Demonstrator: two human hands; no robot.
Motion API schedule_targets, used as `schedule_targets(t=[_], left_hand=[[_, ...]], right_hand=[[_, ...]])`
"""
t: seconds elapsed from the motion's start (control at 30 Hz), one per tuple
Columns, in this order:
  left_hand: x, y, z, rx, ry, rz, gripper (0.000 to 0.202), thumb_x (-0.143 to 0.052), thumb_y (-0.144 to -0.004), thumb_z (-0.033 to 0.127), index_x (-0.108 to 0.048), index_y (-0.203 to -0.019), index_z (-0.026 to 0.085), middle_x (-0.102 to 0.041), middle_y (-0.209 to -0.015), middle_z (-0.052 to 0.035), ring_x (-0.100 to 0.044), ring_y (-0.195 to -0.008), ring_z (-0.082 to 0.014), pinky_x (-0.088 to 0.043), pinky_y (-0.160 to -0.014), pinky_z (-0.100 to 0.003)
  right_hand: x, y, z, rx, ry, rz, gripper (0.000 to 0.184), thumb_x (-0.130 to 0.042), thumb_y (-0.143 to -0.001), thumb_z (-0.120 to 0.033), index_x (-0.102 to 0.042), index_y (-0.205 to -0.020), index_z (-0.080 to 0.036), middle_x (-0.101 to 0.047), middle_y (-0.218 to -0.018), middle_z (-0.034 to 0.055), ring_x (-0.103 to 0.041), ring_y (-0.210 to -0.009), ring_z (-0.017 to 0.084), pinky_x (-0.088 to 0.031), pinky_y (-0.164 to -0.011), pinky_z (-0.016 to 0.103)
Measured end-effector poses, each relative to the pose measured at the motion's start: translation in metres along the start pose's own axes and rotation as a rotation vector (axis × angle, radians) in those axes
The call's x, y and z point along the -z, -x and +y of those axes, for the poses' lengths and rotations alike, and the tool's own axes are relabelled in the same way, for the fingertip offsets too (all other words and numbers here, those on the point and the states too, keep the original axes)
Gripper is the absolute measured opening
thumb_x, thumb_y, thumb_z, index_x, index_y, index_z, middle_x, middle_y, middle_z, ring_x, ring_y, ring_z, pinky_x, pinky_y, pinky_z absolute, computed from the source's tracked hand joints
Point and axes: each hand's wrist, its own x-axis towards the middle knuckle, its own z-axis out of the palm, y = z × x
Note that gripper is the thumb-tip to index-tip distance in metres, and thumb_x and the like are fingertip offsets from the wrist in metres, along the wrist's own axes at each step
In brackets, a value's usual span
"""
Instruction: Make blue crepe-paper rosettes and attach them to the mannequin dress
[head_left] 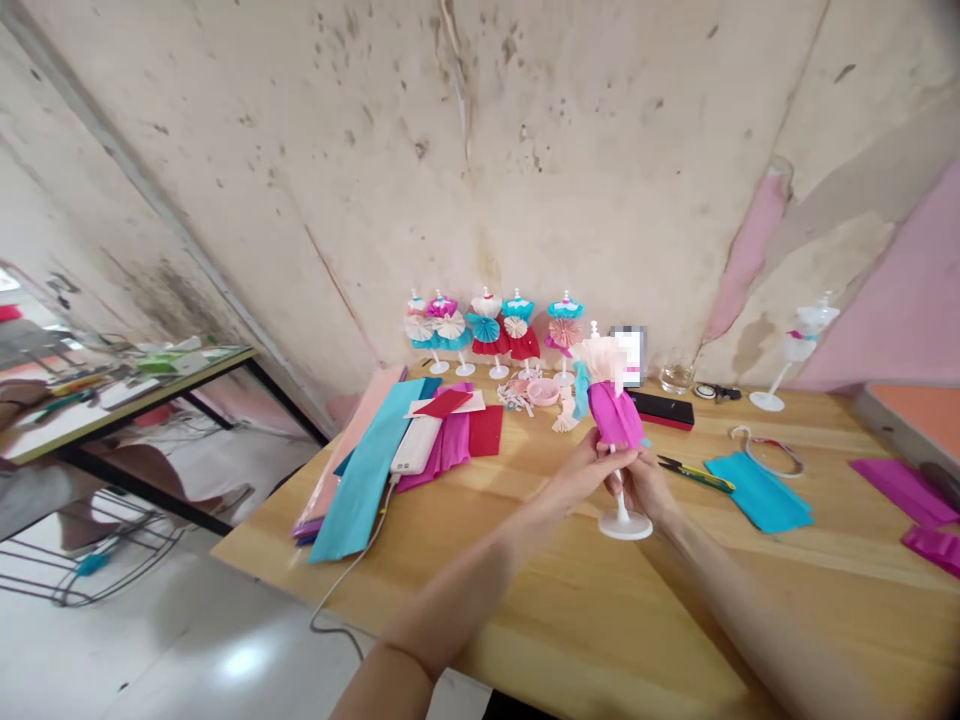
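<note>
Both my hands hold a miniature dress form (616,412) just above the table. It wears a pale pink pleated paper top, a magenta paper skirt and a bit of blue at the side. My left hand (592,465) closes around the white pole and the skirt's lower edge from the left. From the other side, my right hand (643,480) grips the same spot, with its fingers partly hidden. Below them shows the round white base (625,525). Yellow-green handled scissors or pliers (697,474) lie right of my right hand, beside folded blue crepe paper (761,492).
Several dressed mini forms (486,325) line the wall, and another form (796,345) stands at right. Crepe paper sheets (367,475) and a cabled white power bank (417,445) lie left. A pink bowl (544,392), black box (664,410) and glass (675,376) sit behind.
</note>
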Motion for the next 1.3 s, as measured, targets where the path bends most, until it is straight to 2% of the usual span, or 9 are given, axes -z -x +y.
schedule_targets(t=[0.2,0.33,0.4,0.53,0.67,0.77,0.9,1.1,1.3], left_hand=[[0.000,0.001,-0.016,-0.004,-0.105,0.060,0.027,-0.067,-0.077,0.039,-0.061,-0.091,0.017,-0.057,-0.061,0.0019,-0.047,-0.048,-0.0097,-0.038,-0.048,-0.024],[0.013,0.004,-0.013,-0.070,-0.207,0.150,0.016,-0.060,-0.081,0.032,-0.064,-0.085,0.018,-0.065,-0.078,-0.0035,-0.058,-0.070,-0.0151,-0.045,-0.066,-0.027],[0.024,0.007,-0.010,-0.070,-0.243,0.163,0.014,-0.054,-0.081,0.028,-0.065,-0.083,0.018,-0.065,-0.078,-0.0034,-0.058,-0.071,-0.0156,-0.045,-0.069,-0.028],[0.040,0.015,-0.011,0.017,-0.314,0.016,0.015,-0.051,-0.079,0.025,-0.062,-0.076,0.016,-0.054,-0.060,0.0005,-0.048,-0.056,-0.0112,-0.038,-0.061,-0.025],[0.037,0.023,-0.025,0.076,-0.290,-0.076,0.015,-0.052,-0.078,0.028,-0.055,-0.069,0.016,-0.039,-0.053,0.0047,-0.031,-0.050,-0.0077,-0.027,-0.054,-0.024],[0.032,0.026,-0.035,0.094,-0.254,-0.095,0.015,-0.051,-0.076,0.029,-0.054,-0.069,0.016,-0.038,-0.054,0.0045,-0.028,-0.051,-0.0077,-0.025,-0.054,-0.024],[0.031,0.028,-0.038,0.104,-0.203,-0.082,0.013,-0.052,-0.073,0.029,-0.055,-0.072,0.016,-0.041,-0.056,0.0038,-0.026,-0.051,-0.0073,-0.024,-0.055,-0.025],[0.032,0.031,-0.042,0.114,-0.164,-0.120,0.013,-0.055,-0.073,0.028,-0.057,-0.070,0.015,-0.044,-0.057,0.0027,-0.029,-0.051,-0.0066,-0.023,-0.055,-0.024],[0.029,0.029,-0.044,0.169,0.053,-0.049,0.027,-0.066,-0.071,0.036,-0.059,-0.083,0.012,-0.052,-0.068,-0.0010,-0.030,-0.053,-0.0051,-0.018,-0.051,-0.023]], right_hand=[[-0.001,0.010,0.002,0.012,0.089,0.001,0.037,-0.053,-0.081,-0.054,-0.066,-0.084,-0.020,-0.062,-0.058,0.0022,-0.058,-0.050,0.016,-0.048,-0.049,0.029],[0.014,0.004,-0.023,-0.018,0.208,-0.078,0.026,-0.062,-0.077,-0.043,-0.067,-0.076,-0.017,-0.069,-0.072,0.0050,-0.065,-0.068,0.019,-0.054,-0.066,0.032],[0.024,0.000,-0.044,-0.063,0.455,-0.145,0.021,-0.062,-0.077,-0.036,-0.067,-0.075,-0.016,-0.069,-0.073,0.0050,-0.065,-0.067,0.018,-0.054,-0.066,0.032],[0.025,0.005,-0.085,0.382,0.698,0.244,0.032,-0.060,-0.085,-0.038,-0.058,-0.112,-0.020,-0.066,-0.110,0.0081,-0.064,-0.098,0.021,-0.052,-0.085,0.037],[0.001,0.020,-0.103,0.572,0.775,0.158,0.062,-0.072,-0.078,-0.040,-0.045,-0.131,-0.024,-0.052,-0.134,0.0101,-0.051,-0.123,0.026,-0.042,-0.103,0.045],[-0.015,0.026,-0.099,0.562,0.752,0.228,0.070,-0.077,-0.073,-0.043,-0.042,-0.131,-0.023,-0.056,-0.128,0.0100,-0.054,-0.119,0.025,-0.044,-0.101,0.045],[-0.022,0.028,-0.092,0.550,0.758,0.374,0.058,-0.073,-0.077,-0.045,-0.047,-0.124,-0.023,-0.060,-0.114,0.0084,-0.059,-0.103,0.023,-0.049,-0.086,0.041],[-0.020,0.033,-0.098,0.606,0.933,0.319,0.015,-0.062,-0.087,-0.035,-0.056,-0.090,-0.022,-0.058,-0.096,0.0045,-0.056,-0.088,0.018,-0.045,-0.073,0.033],[-0.025,0.040,-0.091,0.717,1.060,0.217,0.010,-0.060,-0.089,-0.027,-0.052,-0.085,-0.022,-0.065,-0.096,0.0052,-0.060,-0.088,0.019,-0.043,-0.070,0.030]])
